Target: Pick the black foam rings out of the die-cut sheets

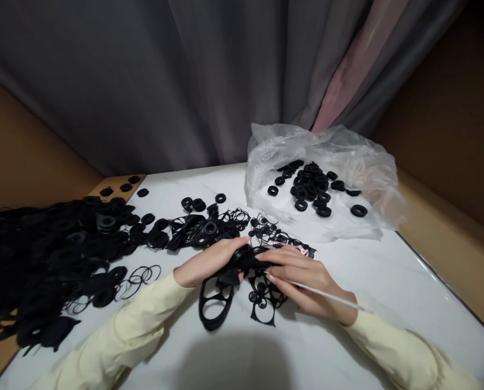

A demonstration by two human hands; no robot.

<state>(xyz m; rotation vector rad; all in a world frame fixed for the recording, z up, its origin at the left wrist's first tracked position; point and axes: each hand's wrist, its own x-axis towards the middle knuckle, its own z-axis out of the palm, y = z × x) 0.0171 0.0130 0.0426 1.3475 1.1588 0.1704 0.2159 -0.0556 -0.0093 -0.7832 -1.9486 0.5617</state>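
Note:
My left hand (212, 261) is closed around a bundle of black rubber offcuts (215, 320), whose looped end with a large hole hangs toward me. My right hand (313, 279) presses against the same bundle from the other side. A thin white stick (327, 295) runs along the fingers of my right hand and over the wrist, gripped at its front end. Under and between the hands lies a black rubber sheet with punched holes (264, 310). The fingertips of my left hand are partly hidden by the black rubber.
A large heap of black rubber rings and scraps (63, 238) covers the left side. Thin black loops (138, 281) lie beside it. Beyond my hands is a row of black scraps (201, 227). An opened clear plastic bag (372, 157) at the back right holds black rings (310, 181).

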